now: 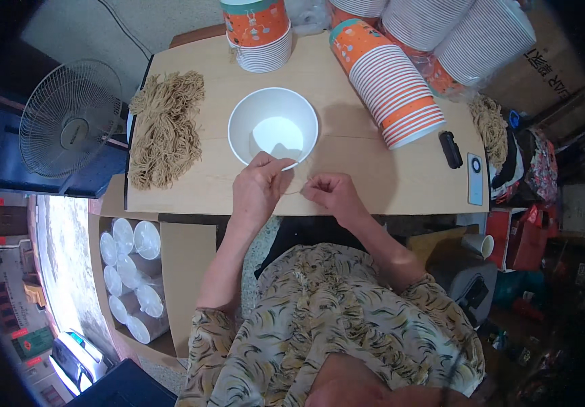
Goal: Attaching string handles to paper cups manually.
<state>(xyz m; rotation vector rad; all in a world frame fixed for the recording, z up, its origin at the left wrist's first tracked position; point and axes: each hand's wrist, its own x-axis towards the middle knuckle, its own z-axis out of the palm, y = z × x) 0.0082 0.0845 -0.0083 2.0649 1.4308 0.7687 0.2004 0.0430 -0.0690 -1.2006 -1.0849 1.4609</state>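
Left hand (257,184) pinching the near rim of the bowl (273,127); right hand (331,192) pinching a thin string (297,190) just beside it. Light, flimsy paper — probably dents easily; best gripped at the rim. String limp, slippery.

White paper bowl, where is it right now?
In the head view, the white paper bowl stands upright mid-table, just beyond the left hand, between the bundle of tan strings on its left and the toppled cup stack on its right.

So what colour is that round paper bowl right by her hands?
The round paper bowl is plain white inside and out, clearest in the head view, by the left hand.
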